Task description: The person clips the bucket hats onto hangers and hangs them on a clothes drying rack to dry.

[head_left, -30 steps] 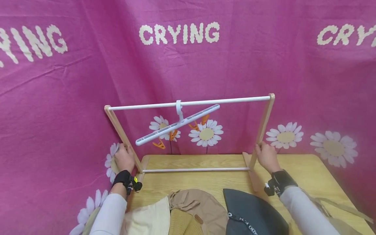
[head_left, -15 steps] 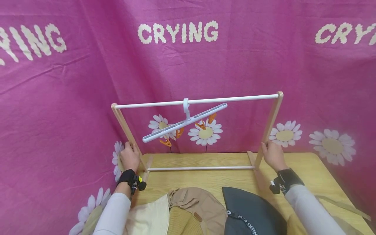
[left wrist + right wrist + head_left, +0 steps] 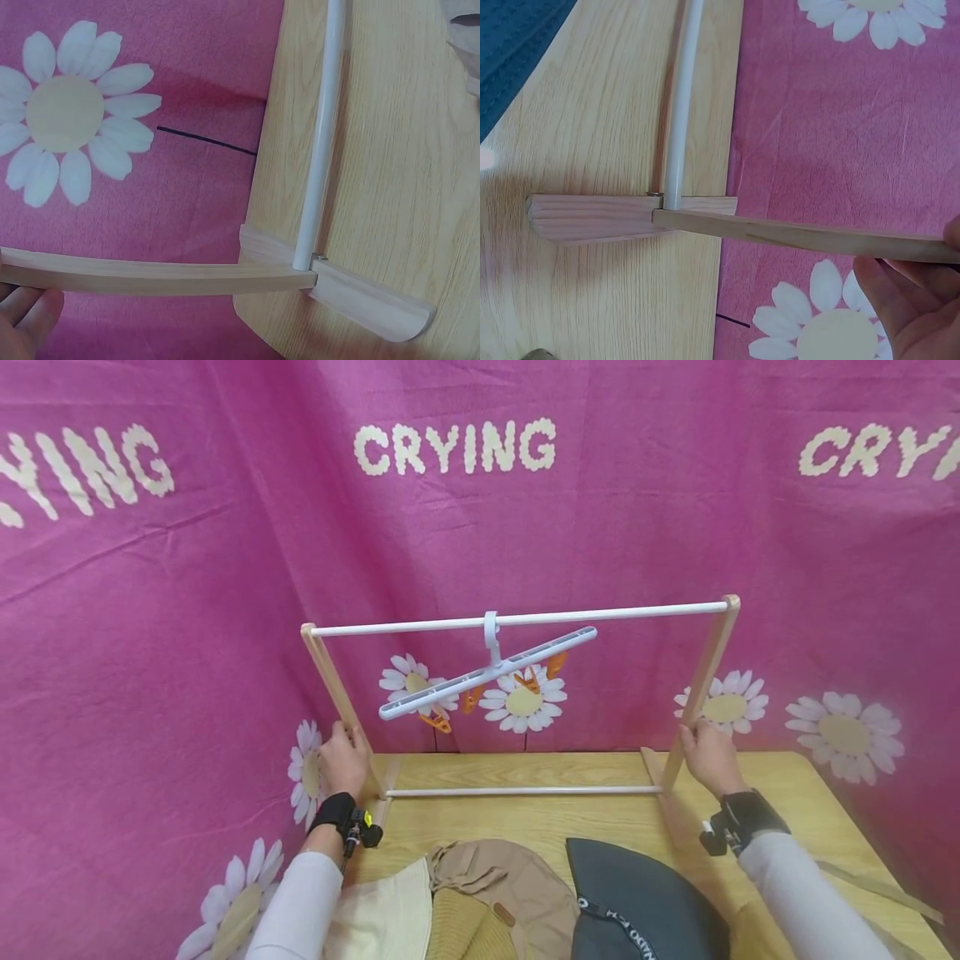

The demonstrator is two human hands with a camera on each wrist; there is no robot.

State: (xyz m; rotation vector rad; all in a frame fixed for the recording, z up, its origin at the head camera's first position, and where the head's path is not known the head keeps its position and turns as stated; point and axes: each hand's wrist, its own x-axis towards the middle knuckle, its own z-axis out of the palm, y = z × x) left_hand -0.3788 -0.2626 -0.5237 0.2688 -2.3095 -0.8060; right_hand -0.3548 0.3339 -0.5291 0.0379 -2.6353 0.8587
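Observation:
A small clothes rack with wooden posts and white bars [image 3: 615, 614] stands at the back of the table. My left hand [image 3: 345, 764] grips its left post [image 3: 165, 276] at the lower half. On the other side, the right post [image 3: 795, 234] is held by my right hand [image 3: 711, 760] at about the same height. From the top bar hangs a pale blue hanger [image 3: 487, 675], slanted in the head view, with several orange clips [image 3: 528, 679] below it. The rack's wooden feet [image 3: 592, 217] lie close on the tabletop.
Hats lie along the near side of the wooden table [image 3: 525, 818]: a cream one [image 3: 386, 910], a brown one [image 3: 517, 885] and a dark grey one [image 3: 645, 893] with a lettered strap. A tan strap [image 3: 877, 887] lies at right. Behind hangs a pink daisy curtain [image 3: 465, 543].
The rack has shifted to the right along the table, the hanger moving with it. Both hands have kept their grip on the posts and travelled right too.

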